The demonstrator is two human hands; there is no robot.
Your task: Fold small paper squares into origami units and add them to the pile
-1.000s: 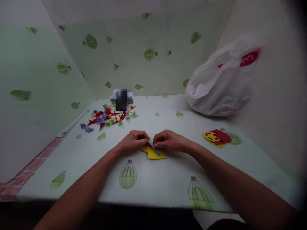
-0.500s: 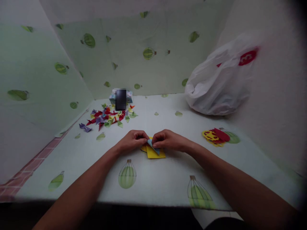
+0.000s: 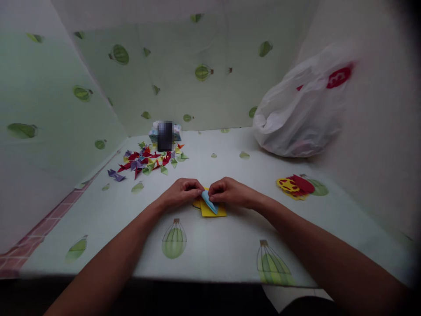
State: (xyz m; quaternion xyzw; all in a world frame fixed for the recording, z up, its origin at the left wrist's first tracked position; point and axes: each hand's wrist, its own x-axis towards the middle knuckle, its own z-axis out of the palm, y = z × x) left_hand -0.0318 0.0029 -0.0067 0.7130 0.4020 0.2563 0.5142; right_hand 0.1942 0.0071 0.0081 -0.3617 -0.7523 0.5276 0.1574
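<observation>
A small piece of folded blue paper [image 3: 209, 203] is pinched between both hands at the middle of the table. My left hand [image 3: 184, 192] has thumb and forefinger closed on its upper left end. My right hand [image 3: 226, 192] grips its right side, fingers curled, hiding part of it. Beneath the blue paper lies a square of yellow paper [image 3: 216, 212], flat on the table. Another yellow piece [image 3: 196, 204] with a dark line peeks out under the left fingers.
Many folded paper cranes [image 3: 144, 161] lie heaped at the back left, before a tissue box [image 3: 177, 133] with a blurred-out dark object [image 3: 165, 137]. Red and yellow cut-out shapes [image 3: 295, 187] rest at the right. A full white plastic bag [image 3: 296, 118] stands at the back right.
The blue paper has turned slightly in my fingers, and its lower part now looks narrower and brighter. Both hands stay in nearly the same place.
</observation>
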